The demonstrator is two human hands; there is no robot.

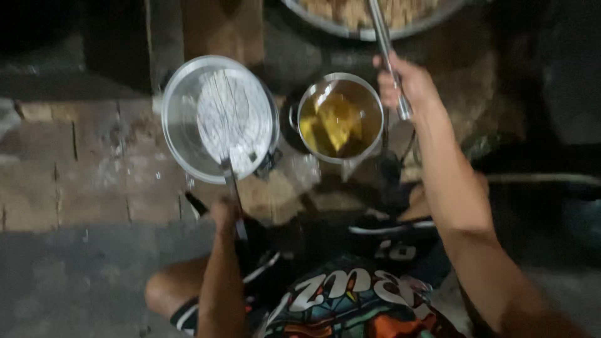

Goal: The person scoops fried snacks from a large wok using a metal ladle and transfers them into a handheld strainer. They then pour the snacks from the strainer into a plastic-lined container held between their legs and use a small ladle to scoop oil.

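Your left hand [226,216] was wrapped round the handle of a wire skimmer [233,116], fingers pressed tight on it, mesh head lying inside the round metal basin [178,134] on the brick floor [75,169]. Your right hand [400,81] was clamped on a long metal handle [385,44] running up into the big pan [369,31] at the top edge. Btwn the two, just beside the basin, sat a small pot [341,119] w/ yellow pieces in oil.

Open brick floor [69,169] left; metal bowl [219,119] and oil pot [340,117] crowd the middle, nearly touching.
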